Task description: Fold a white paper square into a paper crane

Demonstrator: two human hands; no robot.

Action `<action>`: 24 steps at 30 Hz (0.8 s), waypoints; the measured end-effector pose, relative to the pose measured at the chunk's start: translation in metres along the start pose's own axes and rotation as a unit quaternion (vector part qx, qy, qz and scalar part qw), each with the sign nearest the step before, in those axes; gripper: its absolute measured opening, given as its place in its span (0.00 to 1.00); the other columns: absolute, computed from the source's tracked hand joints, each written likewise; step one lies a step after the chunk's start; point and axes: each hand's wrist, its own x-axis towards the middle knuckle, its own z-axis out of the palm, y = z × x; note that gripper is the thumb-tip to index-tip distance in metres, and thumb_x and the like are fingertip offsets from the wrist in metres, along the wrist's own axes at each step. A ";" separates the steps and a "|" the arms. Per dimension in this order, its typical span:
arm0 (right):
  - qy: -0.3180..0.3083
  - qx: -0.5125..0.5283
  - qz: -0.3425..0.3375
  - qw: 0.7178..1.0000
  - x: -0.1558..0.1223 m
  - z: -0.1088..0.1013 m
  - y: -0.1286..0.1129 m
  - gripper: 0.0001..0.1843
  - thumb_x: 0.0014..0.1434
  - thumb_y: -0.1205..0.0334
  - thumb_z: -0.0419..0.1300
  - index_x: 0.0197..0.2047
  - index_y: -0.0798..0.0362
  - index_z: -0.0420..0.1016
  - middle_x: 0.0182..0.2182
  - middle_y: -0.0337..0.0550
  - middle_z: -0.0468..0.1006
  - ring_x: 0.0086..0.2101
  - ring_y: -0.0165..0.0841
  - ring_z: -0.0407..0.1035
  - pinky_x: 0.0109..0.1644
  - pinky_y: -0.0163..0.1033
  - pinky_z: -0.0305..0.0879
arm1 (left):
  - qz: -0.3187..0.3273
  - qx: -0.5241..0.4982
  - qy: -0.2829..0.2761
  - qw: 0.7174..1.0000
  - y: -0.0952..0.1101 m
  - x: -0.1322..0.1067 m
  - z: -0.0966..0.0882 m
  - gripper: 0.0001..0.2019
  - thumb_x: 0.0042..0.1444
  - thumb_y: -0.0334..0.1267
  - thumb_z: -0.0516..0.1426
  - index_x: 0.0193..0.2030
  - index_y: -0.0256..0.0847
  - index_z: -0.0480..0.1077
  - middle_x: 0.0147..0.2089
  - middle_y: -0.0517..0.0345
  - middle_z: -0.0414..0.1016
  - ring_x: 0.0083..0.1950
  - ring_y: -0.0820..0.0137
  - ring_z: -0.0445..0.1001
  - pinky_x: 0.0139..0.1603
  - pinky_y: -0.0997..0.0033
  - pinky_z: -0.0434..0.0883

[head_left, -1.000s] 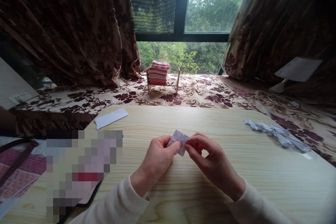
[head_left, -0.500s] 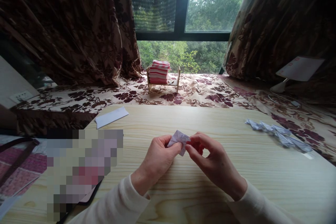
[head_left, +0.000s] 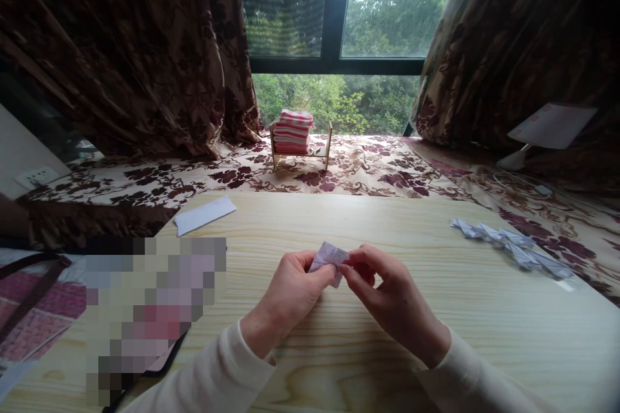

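A small folded piece of white paper [head_left: 328,255] with creases is held above the middle of the table. My left hand [head_left: 296,290] grips its left side, thumb lying across the front. At its right edge my right hand [head_left: 382,284] pinches the paper between thumb and forefinger. The left hand's fingers behind the paper are hidden. Several folded white paper pieces [head_left: 516,245] lie in a row on the table at the right.
On the wooden table [head_left: 310,355], a white paper strip [head_left: 206,215] lies at the far left, and a blurred-out flat object [head_left: 159,310] nearer. Beyond it, a small stand holds folded red-and-white cloths [head_left: 292,132] on the floral window seat. A white lamp [head_left: 552,126] stands at right.
The right thumb and forefinger have closed in on the paper's right edge, shifting slightly left. The left hand keeps its hold almost unmoved.
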 end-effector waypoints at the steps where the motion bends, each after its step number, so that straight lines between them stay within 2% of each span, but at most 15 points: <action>1: 0.000 -0.003 -0.010 1.000 0.000 0.000 0.000 0.03 0.58 0.70 0.57 0.33 0.53 0.70 0.23 0.35 0.65 0.24 0.27 0.59 0.27 0.33 0.58 | 0.003 -0.003 -0.004 1.000 0.000 0.000 0.000 0.06 0.46 0.33 0.57 0.22 0.34 0.73 0.22 0.63 0.68 0.26 0.76 0.60 0.29 0.77 0.57; 5: 0.000 -0.023 -0.053 0.998 0.001 0.000 0.000 0.05 0.58 0.71 0.56 0.36 0.53 0.71 0.26 0.37 0.67 0.27 0.28 0.62 0.28 0.33 0.60 | 0.007 -0.018 -0.008 1.000 0.001 0.000 0.001 0.06 0.45 0.32 0.56 0.23 0.34 0.73 0.22 0.62 0.69 0.27 0.76 0.61 0.29 0.77 0.57; 10: 0.007 -0.073 -0.103 0.992 0.001 -0.002 -0.003 0.06 0.59 0.73 0.56 0.35 0.53 0.71 0.27 0.39 0.69 0.28 0.29 0.63 0.31 0.34 0.60 | 0.001 -0.002 0.003 1.000 0.000 0.003 -0.001 0.07 0.44 0.32 0.55 0.19 0.36 0.69 0.19 0.65 0.64 0.24 0.77 0.57 0.26 0.76 0.54; 16: -0.018 -0.200 -0.180 0.963 0.003 -0.010 -0.011 0.08 0.60 0.73 0.55 0.34 0.54 0.73 0.26 0.42 0.70 0.29 0.32 0.61 0.32 0.36 0.57 | -0.007 0.009 0.011 1.000 0.001 0.003 -0.001 0.07 0.43 0.33 0.55 0.17 0.36 0.66 0.19 0.65 0.63 0.24 0.77 0.56 0.26 0.76 0.54; 24: -0.037 -0.250 -0.190 0.949 0.004 -0.015 -0.016 0.11 0.62 0.71 0.52 0.34 0.54 0.75 0.25 0.42 0.69 0.27 0.31 0.60 0.30 0.36 0.54 | -0.021 -0.017 0.017 0.999 0.006 0.000 0.000 0.07 0.40 0.33 0.56 0.15 0.37 0.66 0.18 0.64 0.64 0.24 0.76 0.58 0.27 0.76 0.56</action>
